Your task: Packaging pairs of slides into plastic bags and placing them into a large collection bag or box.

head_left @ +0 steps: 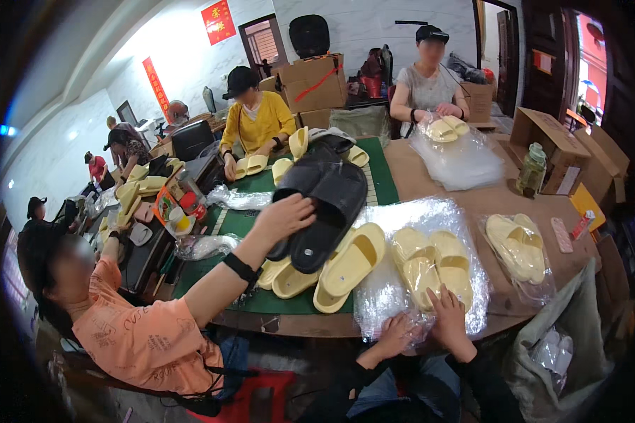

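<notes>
A pair of pale yellow slippers (413, 257) lies in front of me on a spread of shiny clear plastic bags (374, 292); I cannot tell whether the pair is inside one. At the near edge of the plastic, my left hand (396, 338) is closed on a clear plastic bag. Beside it, my right hand (450, 324) has its fingers stretched out, their tips touching the heel ends of the slippers. Just left, a co-worker's hand (286, 218) grips black slippers (331, 197) above more yellow slippers (353, 261) on the green mat.
Bagged yellow slippers (518, 247) lie to the right, near a green-tinted bottle (532, 169) and an opened carton (550, 148). A pale sack (568, 338) hangs open beside the table's right edge. Across from me, another person handles slippers (448, 129) over a plastic stack.
</notes>
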A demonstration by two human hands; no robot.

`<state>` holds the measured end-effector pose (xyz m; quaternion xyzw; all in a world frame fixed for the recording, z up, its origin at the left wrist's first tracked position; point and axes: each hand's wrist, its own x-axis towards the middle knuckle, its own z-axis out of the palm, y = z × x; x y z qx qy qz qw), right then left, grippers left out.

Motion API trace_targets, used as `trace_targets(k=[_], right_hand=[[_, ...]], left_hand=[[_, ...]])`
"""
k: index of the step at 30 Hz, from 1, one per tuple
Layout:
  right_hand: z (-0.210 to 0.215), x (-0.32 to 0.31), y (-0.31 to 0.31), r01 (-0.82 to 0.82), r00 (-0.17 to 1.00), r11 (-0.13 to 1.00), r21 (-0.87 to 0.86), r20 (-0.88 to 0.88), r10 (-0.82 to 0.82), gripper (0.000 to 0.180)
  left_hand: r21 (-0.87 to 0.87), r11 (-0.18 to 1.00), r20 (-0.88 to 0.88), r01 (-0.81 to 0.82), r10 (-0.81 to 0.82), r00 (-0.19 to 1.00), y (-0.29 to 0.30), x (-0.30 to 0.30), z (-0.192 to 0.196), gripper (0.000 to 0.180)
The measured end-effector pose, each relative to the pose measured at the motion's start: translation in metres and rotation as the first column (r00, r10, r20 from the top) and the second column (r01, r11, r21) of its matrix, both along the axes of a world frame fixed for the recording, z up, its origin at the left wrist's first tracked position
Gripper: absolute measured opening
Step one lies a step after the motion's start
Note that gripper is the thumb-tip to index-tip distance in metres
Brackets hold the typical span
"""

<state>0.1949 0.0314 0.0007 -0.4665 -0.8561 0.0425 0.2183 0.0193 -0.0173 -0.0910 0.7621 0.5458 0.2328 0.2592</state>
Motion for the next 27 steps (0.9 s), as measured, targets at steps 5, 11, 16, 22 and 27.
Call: trace_targets(k=[5, 11, 16, 22, 27], right_hand=[[-0.011, 0.007, 0.008, -0.035, 0.999, 0.999, -0.034, 0.002, 0.035, 0.076], [-0.014, 0.009, 0.009, 0.064, 0.996, 0.998, -0.024, 0.069, -0.063, 0.077], [-0.013, 0.012, 0.011, 0.025, 1.0, 0.999, -0.042, 0.011, -0.024, 0.072], [0.004, 0.014, 0.011, -0.017, 0.98, 0.999, -0.041, -0.201, 0.008, 0.051], [0.031, 0.044, 0.022, 0.076, 0.73, 0.987, -0.14, -0.667, -0.151, 0.036]], left_hand=[[-0.115, 0.993, 0.082, -0.015, 0.025, 0.996, -0.004, 0.004, 0.037, 0.05], [-0.08, 0.997, 0.086, -0.017, 0.024, 0.996, -0.007, 0.009, 0.043, 0.059], [-0.037, 0.999, 0.056, -0.01, 0.012, 0.998, -0.006, 0.01, 0.039, 0.061], [0.055, 0.995, 0.157, -0.083, 0.074, 0.985, -0.007, 0.009, 0.016, 0.058], [0.057, 0.998, 0.05, -0.023, 0.021, 0.999, -0.009, 0.013, 0.031, 0.047]])
